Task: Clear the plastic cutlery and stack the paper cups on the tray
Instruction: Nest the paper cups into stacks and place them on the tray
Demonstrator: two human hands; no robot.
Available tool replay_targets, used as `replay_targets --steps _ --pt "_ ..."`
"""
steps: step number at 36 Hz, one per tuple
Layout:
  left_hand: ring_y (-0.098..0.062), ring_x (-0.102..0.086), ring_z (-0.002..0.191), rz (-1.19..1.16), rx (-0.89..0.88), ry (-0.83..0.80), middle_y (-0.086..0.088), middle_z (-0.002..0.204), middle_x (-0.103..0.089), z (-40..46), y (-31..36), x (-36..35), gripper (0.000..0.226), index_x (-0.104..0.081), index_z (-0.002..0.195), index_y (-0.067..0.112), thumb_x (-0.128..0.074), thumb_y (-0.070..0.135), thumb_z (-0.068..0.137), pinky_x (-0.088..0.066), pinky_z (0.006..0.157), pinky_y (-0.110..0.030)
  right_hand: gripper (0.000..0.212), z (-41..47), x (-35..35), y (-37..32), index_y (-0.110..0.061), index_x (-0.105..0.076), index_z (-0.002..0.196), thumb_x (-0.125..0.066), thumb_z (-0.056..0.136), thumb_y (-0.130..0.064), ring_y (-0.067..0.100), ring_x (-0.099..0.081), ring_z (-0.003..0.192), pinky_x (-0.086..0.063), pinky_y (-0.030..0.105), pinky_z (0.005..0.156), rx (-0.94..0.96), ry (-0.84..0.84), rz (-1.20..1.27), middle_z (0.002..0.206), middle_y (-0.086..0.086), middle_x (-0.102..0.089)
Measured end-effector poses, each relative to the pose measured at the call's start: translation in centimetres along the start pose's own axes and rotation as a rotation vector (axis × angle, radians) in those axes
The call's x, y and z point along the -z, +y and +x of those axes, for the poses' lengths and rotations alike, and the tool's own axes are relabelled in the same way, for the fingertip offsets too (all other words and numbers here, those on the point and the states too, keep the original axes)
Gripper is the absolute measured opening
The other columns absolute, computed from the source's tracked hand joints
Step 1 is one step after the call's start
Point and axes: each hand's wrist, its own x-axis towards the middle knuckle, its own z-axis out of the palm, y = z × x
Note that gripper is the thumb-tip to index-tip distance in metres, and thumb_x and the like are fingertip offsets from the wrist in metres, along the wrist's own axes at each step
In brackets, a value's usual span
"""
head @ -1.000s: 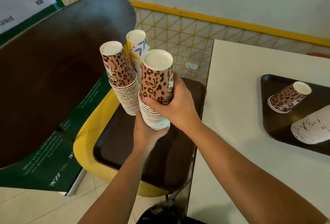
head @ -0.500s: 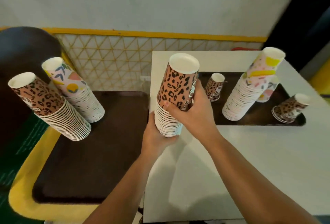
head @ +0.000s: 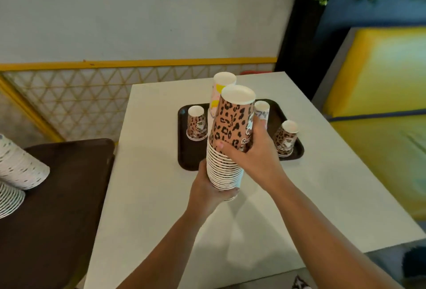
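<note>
I hold a tall stack of upside-down leopard-print paper cups (head: pixel 230 141) above the white table (head: pixel 149 185). My left hand (head: pixel 207 187) cups the bottom of the stack. My right hand (head: pixel 251 157) grips its upper part. Behind it lies a dark tray (head: pixel 186 159) on the table. On the tray stand a single leopard cup (head: pixel 196 122) at the left, a pastel-patterned stack (head: pixel 222 83) partly hidden behind my stack, a white patterned cup (head: pixel 262 110), and a leopard cup (head: pixel 286 137) at the right. No plastic cutlery is visible.
A second dark brown tray (head: pixel 69 196) sits at the left on a lower surface, with two leaning cup stacks (head: pixel 18 169) at its left edge. A yellow lattice railing (head: pixel 80 95) runs behind. A yellow bench (head: pixel 378 116) stands at the right.
The view has swung right from the left tray to the table. Both hands carried the leopard stack rightward and forward, now over the table just in front of the tray.
</note>
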Motion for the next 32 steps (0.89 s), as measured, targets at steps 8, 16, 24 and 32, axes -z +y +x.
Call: replay_targets --steps 8,16,24,32 --pt "-0.008 -0.055 0.109 0.020 -0.012 -0.047 0.016 0.118 -0.056 0.9 1.4 -4.5 0.099 -0.035 0.129 0.035 -0.089 0.029 0.047 -0.050 0.088 -0.027 0.080 1.5 5.3 2.1 -0.031 -0.041 0.129 -0.072 0.060 -0.058 0.008 -0.057 0.112 -0.050 0.040 0.095 -0.042 -0.084 0.005 0.121 -0.012 -0.060" --pt "-0.008 -0.059 0.104 0.023 0.020 -0.140 0.020 0.109 -0.059 2.1 1.5 -5.3 0.085 -0.039 0.112 0.044 -0.083 0.042 0.039 -0.052 0.084 -0.030 0.059 2.9 7.4 2.6 -0.028 -0.042 0.128 -0.071 0.077 -0.035 -0.001 -0.060 0.101 -0.050 0.013 0.080 -0.070 -0.043 0.016 0.112 -0.016 -0.060" --pt "-0.006 -0.059 0.109 0.022 0.043 -0.212 0.014 0.118 -0.061 3.4 1.1 -6.5 0.099 -0.039 0.128 0.038 -0.086 0.036 0.042 -0.051 0.083 -0.023 0.059 3.9 7.9 4.0 -0.033 -0.041 0.124 -0.073 0.074 -0.038 -0.005 -0.058 0.095 -0.046 0.005 0.070 -0.091 -0.030 -0.022 0.108 -0.020 -0.058" --pt "-0.010 -0.054 0.114 0.082 0.045 -0.191 0.016 0.120 -0.055 4.0 1.5 -7.9 0.101 -0.029 0.128 0.044 -0.091 0.020 0.052 -0.047 0.091 -0.027 0.065 5.2 9.6 5.1 -0.026 -0.040 0.130 -0.074 0.075 -0.033 -0.003 -0.054 0.092 -0.041 0.007 0.070 -0.082 -0.053 -0.058 0.107 -0.018 -0.055"
